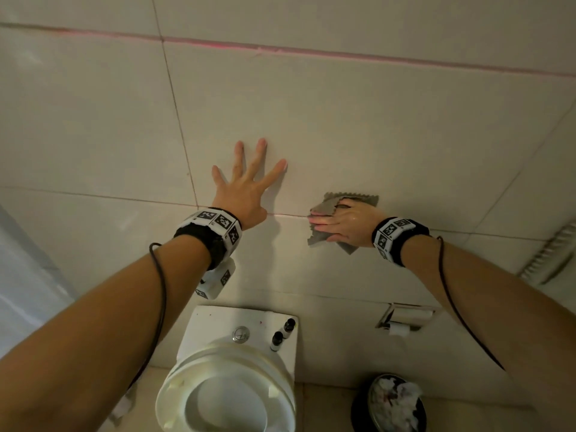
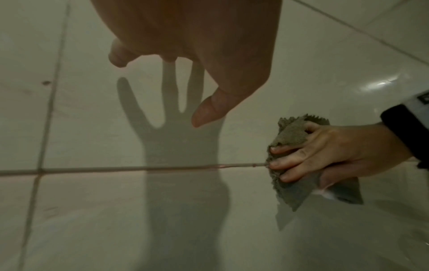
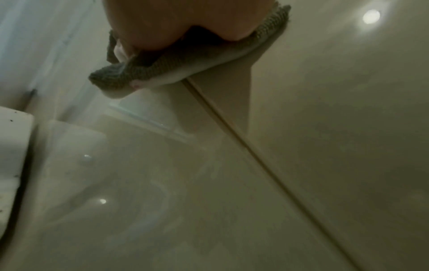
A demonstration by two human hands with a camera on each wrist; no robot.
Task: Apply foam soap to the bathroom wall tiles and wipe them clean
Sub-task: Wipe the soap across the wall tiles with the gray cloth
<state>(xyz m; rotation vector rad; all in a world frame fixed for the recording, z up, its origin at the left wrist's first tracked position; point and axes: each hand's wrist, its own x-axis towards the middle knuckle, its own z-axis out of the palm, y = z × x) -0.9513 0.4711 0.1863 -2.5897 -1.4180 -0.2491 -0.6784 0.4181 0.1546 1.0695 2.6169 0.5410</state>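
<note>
Nearest, below the arms: a toilet (image 1: 230,385) with a white cistern lid (image 1: 215,322), on which two small dark-capped bottles (image 1: 282,333) are stood at the right side. A dark bin (image 1: 394,403) with crumpled paper is seen on the floor to the right, and a paper-roll holder (image 1: 405,319) is fixed low on the wall. Whether either bottle is the foam soap cannot be told.

Further, at the wall: left hand (image 1: 246,182), fingers spread straight, laid against or very close to a tile; contact cannot be confirmed from the left wrist view, where a clear shadow is cast beneath it. Nothing is held in it.

To the right, just apart from it: right hand (image 1: 343,222), its grip closed round a grey cloth (image 1: 330,238), fingers (image 2: 290,161) curled over the bunched edge. The cloth is pressed to the wall tiles (image 1: 374,135) across a horizontal grout line (image 2: 116,167). A small white trace, possibly foam, is seen at the cloth's lower edge in the left wrist view.

Step judged in hand: wiping, with soap apparently already applied; no thick foam is visible on the tiles.

Next move, as judged: the cloth is to be drawn along the tile under steady pressure, the grout line included, with the left hand kept as a brace.
</note>
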